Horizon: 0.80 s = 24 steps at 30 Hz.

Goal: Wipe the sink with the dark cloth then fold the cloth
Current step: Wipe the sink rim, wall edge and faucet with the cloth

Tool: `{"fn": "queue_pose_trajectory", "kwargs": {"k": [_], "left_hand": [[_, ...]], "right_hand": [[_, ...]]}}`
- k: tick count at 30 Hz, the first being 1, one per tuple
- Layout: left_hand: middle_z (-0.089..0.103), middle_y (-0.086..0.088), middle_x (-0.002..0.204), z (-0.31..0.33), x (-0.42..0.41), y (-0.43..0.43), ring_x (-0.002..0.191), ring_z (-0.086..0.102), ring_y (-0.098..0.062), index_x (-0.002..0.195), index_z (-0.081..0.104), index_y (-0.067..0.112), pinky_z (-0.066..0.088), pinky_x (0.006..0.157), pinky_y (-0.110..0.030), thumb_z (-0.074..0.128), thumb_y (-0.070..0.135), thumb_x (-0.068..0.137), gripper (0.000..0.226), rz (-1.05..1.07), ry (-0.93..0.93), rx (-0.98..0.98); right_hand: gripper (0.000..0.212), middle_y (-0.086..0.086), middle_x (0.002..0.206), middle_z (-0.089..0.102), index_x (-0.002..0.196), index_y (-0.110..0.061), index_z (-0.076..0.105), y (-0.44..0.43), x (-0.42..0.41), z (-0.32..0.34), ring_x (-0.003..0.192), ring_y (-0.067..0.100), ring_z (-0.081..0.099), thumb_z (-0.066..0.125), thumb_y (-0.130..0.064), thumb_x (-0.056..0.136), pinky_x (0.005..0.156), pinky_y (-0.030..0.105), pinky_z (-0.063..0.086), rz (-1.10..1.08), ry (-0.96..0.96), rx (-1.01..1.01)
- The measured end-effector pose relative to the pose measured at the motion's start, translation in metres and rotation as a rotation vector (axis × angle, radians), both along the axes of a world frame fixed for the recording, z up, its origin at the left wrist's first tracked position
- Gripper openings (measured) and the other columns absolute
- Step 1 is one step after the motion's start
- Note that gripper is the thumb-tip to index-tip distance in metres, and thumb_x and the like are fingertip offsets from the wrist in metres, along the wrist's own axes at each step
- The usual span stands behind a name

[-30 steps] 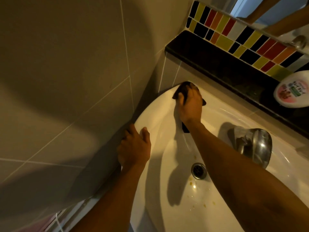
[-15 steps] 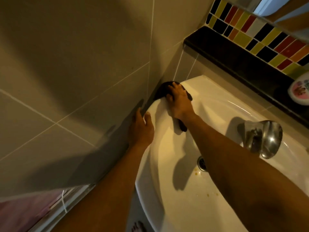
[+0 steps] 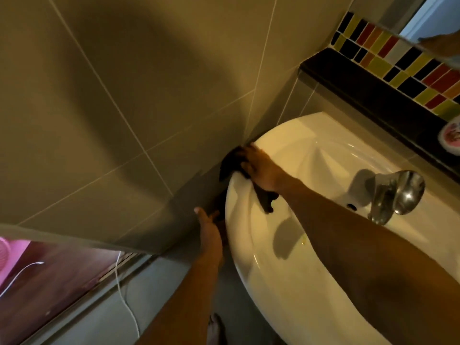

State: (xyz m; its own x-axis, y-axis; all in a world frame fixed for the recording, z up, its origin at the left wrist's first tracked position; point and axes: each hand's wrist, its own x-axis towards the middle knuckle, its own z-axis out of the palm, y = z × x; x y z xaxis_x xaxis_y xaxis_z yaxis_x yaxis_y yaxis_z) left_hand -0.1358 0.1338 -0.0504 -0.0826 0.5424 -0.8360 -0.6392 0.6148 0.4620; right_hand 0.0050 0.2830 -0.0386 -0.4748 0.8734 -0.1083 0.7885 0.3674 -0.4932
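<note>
The white sink fills the lower right of the head view. My right hand presses the dark cloth on the sink's left rim, close to the tiled wall; one end of the cloth hangs into the basin. My left hand sits lower, in the gap between the wall and the sink's outer side, fingers spread and holding nothing. Small yellowish spots lie in the basin beside my right forearm.
A chrome tap stands on the sink's back edge. Behind it runs a black ledge under coloured mosaic tiles, with a white bottle at the right edge. A white cable trails on the floor at lower left.
My right hand slid the cloth from the back of the rim leftward and down along the wall side. My left hand dropped off the rim to the sink's outer side.
</note>
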Motion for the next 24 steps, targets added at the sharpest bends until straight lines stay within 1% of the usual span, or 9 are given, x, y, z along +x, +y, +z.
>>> {"fn": "queue_pose_trajectory", "kwargs": {"k": [1, 3, 5, 8, 11, 15, 19, 21, 24], "left_hand": [[0.04, -0.01, 0.149, 0.001, 0.0, -0.003, 0.137, 0.035, -0.035, 0.146, 0.032, 0.02, 0.023, 0.115, -0.053, 0.012, 0.072, 0.088, 0.08, -0.073, 0.018, 0.009], [0.047, -0.004, 0.14, -0.001, 0.001, -0.009, 0.134, 0.04, -0.035, 0.145, 0.033, 0.022, 0.028, 0.112, -0.053, 0.014, 0.076, 0.085, 0.083, -0.058, -0.06, 0.028], [0.053, -0.01, 0.135, 0.001, 0.004, -0.015, 0.126, 0.047, -0.034, 0.143, 0.035, 0.02, 0.036, 0.107, -0.048, 0.018, 0.077, 0.084, 0.085, 0.077, -0.175, 0.058], [0.062, -0.011, 0.115, 0.008, 0.006, -0.026, 0.11, 0.057, -0.03, 0.13, 0.051, 0.014, 0.044, 0.097, -0.041, 0.022, 0.074, 0.086, 0.08, 0.311, -0.305, 0.121], [0.063, -0.011, 0.114, 0.008, 0.005, -0.036, 0.113, 0.056, -0.029, 0.116, 0.056, 0.015, 0.039, 0.107, -0.041, 0.017, 0.073, 0.087, 0.075, 0.338, -0.274, 0.138], [0.064, -0.013, 0.118, 0.007, 0.004, -0.03, 0.112, 0.059, -0.03, 0.125, 0.055, 0.018, 0.042, 0.104, -0.044, 0.017, 0.073, 0.087, 0.077, 0.25, -0.22, 0.194], [0.063, -0.011, 0.119, 0.01, 0.01, -0.004, 0.109, 0.058, -0.028, 0.126, 0.053, 0.029, 0.044, 0.098, -0.043, 0.014, 0.072, 0.088, 0.07, -0.007, 0.061, 0.163], [0.047, -0.008, 0.141, 0.007, 0.016, 0.01, 0.126, 0.046, -0.028, 0.143, 0.036, 0.026, 0.035, 0.107, -0.042, 0.02, 0.067, 0.091, 0.068, -0.106, 0.274, 0.159], [0.021, -0.005, 0.158, 0.001, 0.024, 0.028, 0.145, 0.021, -0.024, 0.151, 0.017, 0.022, 0.02, 0.118, -0.04, 0.022, 0.068, 0.089, 0.077, -0.326, 0.594, 0.229]], "right_hand": [[0.04, 0.01, 0.15, 0.04, 0.135, -0.013, 0.051, 0.007, -0.004, -0.002, 0.143, 0.031, 0.024, 0.037, -0.025, 0.1, 0.119, 0.042, 0.014, -0.065, -0.035, 0.029], [0.04, 0.011, 0.144, 0.047, 0.13, -0.011, 0.056, -0.004, -0.018, -0.008, 0.141, 0.033, 0.029, 0.035, -0.024, 0.099, 0.118, 0.042, 0.012, -0.113, -0.041, 0.069], [0.041, 0.015, 0.137, 0.054, 0.122, -0.007, 0.063, -0.045, -0.028, -0.012, 0.137, 0.037, 0.038, 0.038, -0.025, 0.094, 0.118, 0.047, 0.019, -0.075, 0.052, 0.066], [0.041, 0.008, 0.145, 0.048, 0.124, -0.012, 0.062, -0.132, -0.028, -0.009, 0.142, 0.027, 0.03, 0.04, -0.027, 0.093, 0.118, 0.04, 0.017, 0.007, 0.162, -0.047], [0.041, -0.007, 0.153, 0.036, 0.131, -0.021, 0.056, -0.173, -0.017, -0.005, 0.147, 0.013, 0.015, 0.034, -0.029, 0.098, 0.119, 0.029, 0.007, 0.091, 0.196, -0.127], [0.037, -0.002, 0.154, 0.036, 0.135, -0.019, 0.053, -0.149, -0.012, -0.007, 0.147, 0.015, 0.017, 0.041, -0.024, 0.1, 0.119, 0.028, 0.008, 0.218, 0.102, -0.077], [0.036, 0.006, 0.15, 0.042, 0.132, -0.012, 0.056, -0.099, -0.019, -0.009, 0.145, 0.022, 0.025, 0.047, -0.02, 0.098, 0.12, 0.035, 0.015, 0.175, 0.044, 0.027], [0.035, 0.011, 0.147, 0.046, 0.128, -0.006, 0.058, -0.069, -0.02, -0.008, 0.144, 0.026, 0.028, 0.046, -0.019, 0.098, 0.12, 0.038, 0.018, 0.103, 0.047, 0.056], [0.035, 0.016, 0.143, 0.048, 0.126, -0.001, 0.059, -0.025, -0.013, -0.006, 0.142, 0.03, 0.03, 0.043, -0.017, 0.099, 0.118, 0.033, 0.012, 0.03, 0.019, 0.063]]}}
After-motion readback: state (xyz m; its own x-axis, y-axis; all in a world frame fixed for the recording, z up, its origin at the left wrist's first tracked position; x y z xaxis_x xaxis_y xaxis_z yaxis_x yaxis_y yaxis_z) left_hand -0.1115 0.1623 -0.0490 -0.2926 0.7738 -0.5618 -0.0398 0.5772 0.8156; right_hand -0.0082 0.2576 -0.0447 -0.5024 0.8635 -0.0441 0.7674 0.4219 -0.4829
